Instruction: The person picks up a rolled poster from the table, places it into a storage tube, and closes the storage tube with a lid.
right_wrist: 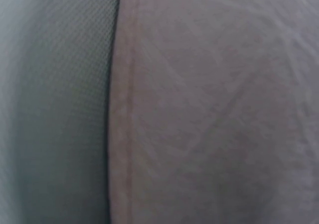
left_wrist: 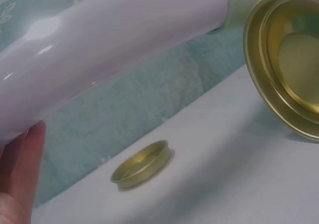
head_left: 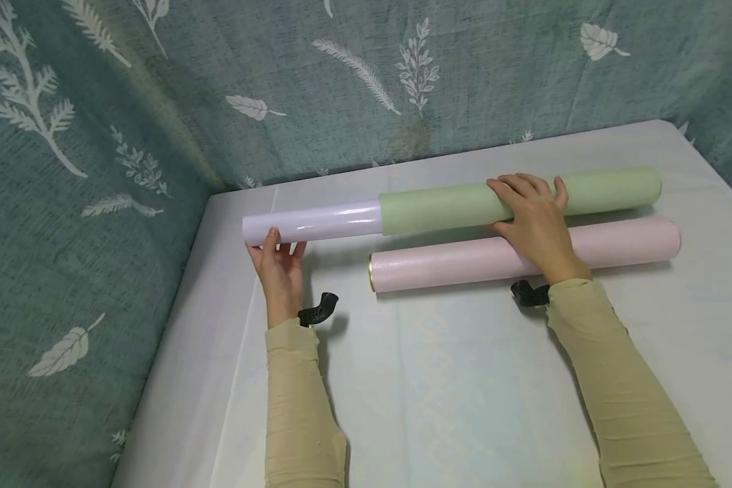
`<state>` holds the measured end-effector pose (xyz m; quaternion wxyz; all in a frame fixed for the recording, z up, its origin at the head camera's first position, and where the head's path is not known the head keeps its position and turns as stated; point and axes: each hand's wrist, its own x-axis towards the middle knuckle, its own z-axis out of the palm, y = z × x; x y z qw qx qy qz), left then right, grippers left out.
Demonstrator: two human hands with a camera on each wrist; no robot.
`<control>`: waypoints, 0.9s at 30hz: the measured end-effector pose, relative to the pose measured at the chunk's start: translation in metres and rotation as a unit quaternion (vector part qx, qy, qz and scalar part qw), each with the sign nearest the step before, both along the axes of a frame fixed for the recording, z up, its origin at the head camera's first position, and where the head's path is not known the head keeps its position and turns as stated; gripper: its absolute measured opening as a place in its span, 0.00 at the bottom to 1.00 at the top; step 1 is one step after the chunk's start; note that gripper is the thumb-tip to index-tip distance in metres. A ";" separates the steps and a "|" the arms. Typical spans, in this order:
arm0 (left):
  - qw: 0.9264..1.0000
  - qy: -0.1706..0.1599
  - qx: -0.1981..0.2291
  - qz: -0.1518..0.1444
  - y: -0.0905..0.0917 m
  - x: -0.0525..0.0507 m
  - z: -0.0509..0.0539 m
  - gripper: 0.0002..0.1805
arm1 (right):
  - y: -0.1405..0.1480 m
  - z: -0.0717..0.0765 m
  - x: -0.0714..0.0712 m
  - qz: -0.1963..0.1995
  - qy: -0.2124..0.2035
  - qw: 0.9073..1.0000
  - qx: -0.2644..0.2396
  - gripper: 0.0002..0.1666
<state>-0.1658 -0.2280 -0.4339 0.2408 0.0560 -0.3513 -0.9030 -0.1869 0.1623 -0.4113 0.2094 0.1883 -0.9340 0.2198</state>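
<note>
A glossy pale lilac roll point(head_left: 317, 222) sticks out of the left end of a long green tube point(head_left: 439, 207). My left hand point(head_left: 282, 274) holds the roll's outer end, thumb in front and fingers beneath. The right hand point(head_left: 539, 227) grips the green tube around its middle, fingers over the top. In front lies a pink tube point(head_left: 451, 264), passing under the right wrist. Its gold-rimmed end point(left_wrist: 299, 59) faces left. Below the roll, a round gold cap point(left_wrist: 142, 165) rests on the table in the left wrist view. The right wrist view is filled by a blurred pinkish surface beside a grey-green one.
A white-covered table point(head_left: 463, 379) carries everything. Behind it and on the left hangs a teal cloth point(head_left: 354, 102) with white leaf prints. Black camera mounts point(head_left: 320, 310) stick out beside both wrists.
</note>
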 end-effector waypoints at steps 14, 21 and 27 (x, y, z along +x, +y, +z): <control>1.000 -0.010 -0.030 -0.001 -0.003 0.001 0.000 0.29 | -0.002 0.000 0.000 -0.003 -0.004 1.000 -0.001 0.43; 0.999 -0.005 -0.042 -0.012 -0.004 0.004 0.000 0.25 | -0.002 0.000 0.000 -0.003 -0.004 1.000 -0.001 0.43; 0.999 -0.003 -0.037 -0.017 -0.005 0.002 -0.002 0.24 | -0.002 0.000 0.001 -0.003 -0.005 1.000 -0.002 0.43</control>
